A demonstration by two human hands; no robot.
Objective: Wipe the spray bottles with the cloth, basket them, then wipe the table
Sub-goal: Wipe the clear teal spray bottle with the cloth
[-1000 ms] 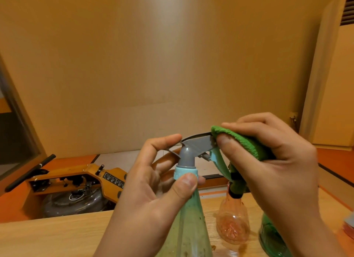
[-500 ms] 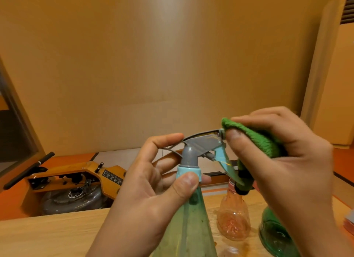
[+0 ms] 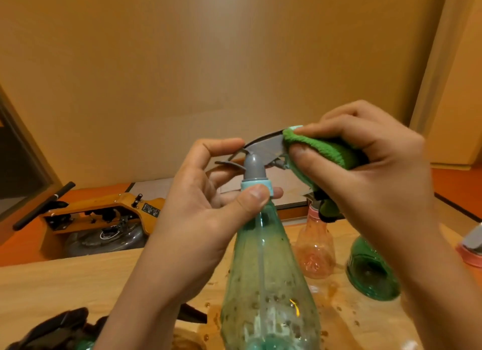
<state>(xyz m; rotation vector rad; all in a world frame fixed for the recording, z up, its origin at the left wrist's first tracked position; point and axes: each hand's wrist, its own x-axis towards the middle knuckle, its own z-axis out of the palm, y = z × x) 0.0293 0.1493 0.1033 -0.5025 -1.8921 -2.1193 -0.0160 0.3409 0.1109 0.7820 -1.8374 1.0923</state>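
Two grips at once: left hand [image 3: 198,206] clenching the teal spray bottle [image 3: 266,284] by the neck, right hand [image 3: 378,167] at two o'clock pinching the green cloth [image 3: 326,151] onto the grey spray head [image 3: 266,148].

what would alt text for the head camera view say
A person's left hand grips a green spray bottle by its neck while the right hand pinches a green cloth over the front of its grey trigger head. Behind, a pink bottle and a dark green bottle stand on the wet table.
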